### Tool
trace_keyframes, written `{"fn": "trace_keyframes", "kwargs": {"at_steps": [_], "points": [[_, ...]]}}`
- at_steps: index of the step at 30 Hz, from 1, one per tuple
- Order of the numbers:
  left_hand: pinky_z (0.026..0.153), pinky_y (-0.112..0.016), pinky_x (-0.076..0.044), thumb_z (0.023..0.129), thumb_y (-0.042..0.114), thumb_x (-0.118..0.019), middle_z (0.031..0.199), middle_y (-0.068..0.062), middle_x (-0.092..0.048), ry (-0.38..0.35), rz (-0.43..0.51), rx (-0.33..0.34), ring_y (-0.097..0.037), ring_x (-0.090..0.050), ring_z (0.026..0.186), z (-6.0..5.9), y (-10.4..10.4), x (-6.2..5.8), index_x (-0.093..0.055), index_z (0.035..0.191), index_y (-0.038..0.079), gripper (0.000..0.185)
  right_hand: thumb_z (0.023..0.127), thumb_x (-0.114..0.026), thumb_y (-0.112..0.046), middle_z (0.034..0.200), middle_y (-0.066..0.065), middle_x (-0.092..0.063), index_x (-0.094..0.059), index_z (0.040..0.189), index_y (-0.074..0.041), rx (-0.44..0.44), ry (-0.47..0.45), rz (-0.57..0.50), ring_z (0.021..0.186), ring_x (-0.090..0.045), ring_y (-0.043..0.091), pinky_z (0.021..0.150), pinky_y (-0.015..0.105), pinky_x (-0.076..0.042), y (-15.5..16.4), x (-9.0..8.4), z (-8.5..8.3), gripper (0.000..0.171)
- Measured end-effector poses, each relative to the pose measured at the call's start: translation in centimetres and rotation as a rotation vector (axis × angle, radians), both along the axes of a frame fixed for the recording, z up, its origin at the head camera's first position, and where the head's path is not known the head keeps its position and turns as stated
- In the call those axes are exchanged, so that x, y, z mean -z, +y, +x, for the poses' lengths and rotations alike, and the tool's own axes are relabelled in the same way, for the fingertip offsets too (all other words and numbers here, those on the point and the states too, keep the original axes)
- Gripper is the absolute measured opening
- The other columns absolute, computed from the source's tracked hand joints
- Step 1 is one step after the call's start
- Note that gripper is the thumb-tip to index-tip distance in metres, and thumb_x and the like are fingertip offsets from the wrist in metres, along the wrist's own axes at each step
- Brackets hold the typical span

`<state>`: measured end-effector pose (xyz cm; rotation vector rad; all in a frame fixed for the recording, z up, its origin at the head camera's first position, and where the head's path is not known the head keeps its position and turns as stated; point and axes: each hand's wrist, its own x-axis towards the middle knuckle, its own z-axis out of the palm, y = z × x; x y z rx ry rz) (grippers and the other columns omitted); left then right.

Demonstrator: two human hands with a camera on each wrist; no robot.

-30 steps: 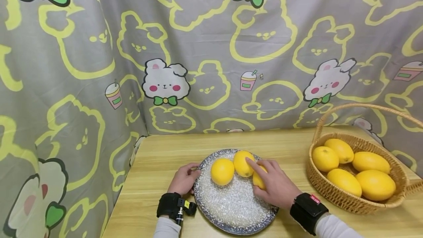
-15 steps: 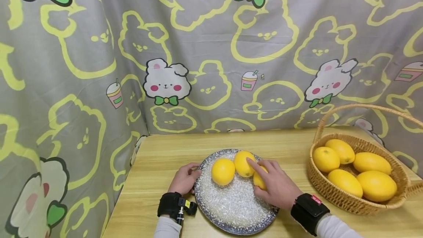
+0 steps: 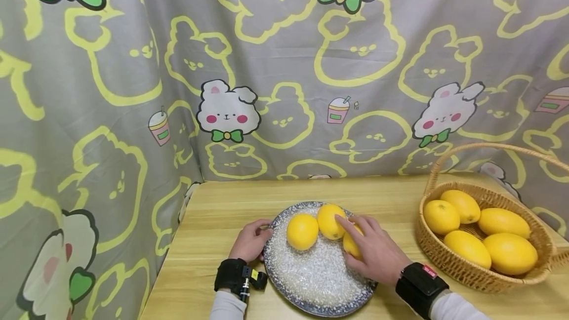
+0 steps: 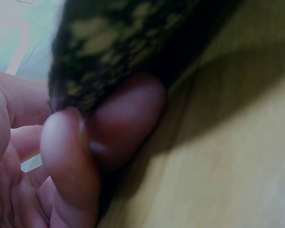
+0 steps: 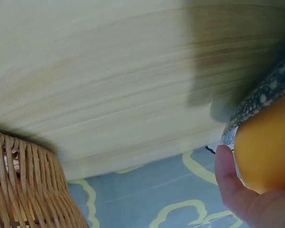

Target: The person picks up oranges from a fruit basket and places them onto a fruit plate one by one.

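On the plate (image 3: 311,280), hands grip rim and one of three lemons (image 3: 351,245).

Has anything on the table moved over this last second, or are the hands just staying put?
Nothing visibly moved; only the head camera shifted slightly. The right hand still rests on a lemon on the speckled plate, the left hand still holds the plate's rim, and the basket keeps its five fruits.

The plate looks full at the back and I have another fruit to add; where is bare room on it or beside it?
The plate's near half is bare. The table is bare between plate and basket, and behind the plate. The plate's far edge is crowded: three yellow fruits, the right hand on one, the left hand at the rim.
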<state>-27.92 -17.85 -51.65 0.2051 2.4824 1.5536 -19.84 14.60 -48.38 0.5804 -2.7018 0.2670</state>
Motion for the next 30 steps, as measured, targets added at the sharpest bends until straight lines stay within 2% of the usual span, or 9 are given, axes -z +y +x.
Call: {"fn": "trace_keyframes", "kwargs": {"at_steps": [7,12,23,30], "points": [[0.044,-0.027,-0.053,0.104,0.025,-0.06,0.094,-0.009,-0.069,0.008,-0.001,0.005,-0.012,-0.052,0.046,0.2,0.0,-0.1,-0.064,0.139,0.015,0.037,0.081,-0.08,-0.037,0.141,0.011,-0.058,-0.04,0.159,-0.018,0.025,-0.037,0.026,0.126,-0.057,0.035,0.092,0.059,-0.057,0.5,-0.7,0.4,0.09],[0.044,-0.027,-0.052,0.104,0.025,-0.06,0.092,-0.009,-0.068,0.013,0.008,0.011,-0.012,-0.051,0.046,0.2,0.1,-0.1,-0.064,0.14,0.014,0.037,0.079,-0.082,-0.041,0.138,0.01,-0.058,-0.039,0.159,-0.019,0.035,-0.027,0.048,0.126,-0.056,0.033,0.088,0.059,-0.056,1.1,-1.1,0.6,0.093],[0.043,-0.026,-0.051,0.104,0.024,-0.06,0.092,-0.009,-0.068,0.01,0.016,0.011,-0.012,-0.051,0.046,0.3,0.1,-0.1,-0.063,0.14,0.013,0.038,0.069,-0.088,-0.045,0.142,0.007,-0.055,-0.039,0.159,-0.026,0.073,-0.101,0.099,0.13,-0.054,0.035,0.095,0.062,-0.05,3.5,-2.1,1.5,0.104],[0.044,-0.026,-0.051,0.104,0.025,-0.06,0.094,-0.01,-0.068,0.014,0.013,0.017,-0.011,-0.051,0.046,0.5,-0.2,-0.1,-0.063,0.14,0.012,0.038,0.065,-0.092,-0.046,0.141,0.011,-0.057,-0.039,0.159,-0.023,0.11,-0.062,0.149,0.127,-0.055,0.035,0.093,0.064,-0.051,6.1,-3.1,2.2,0.11]]}}
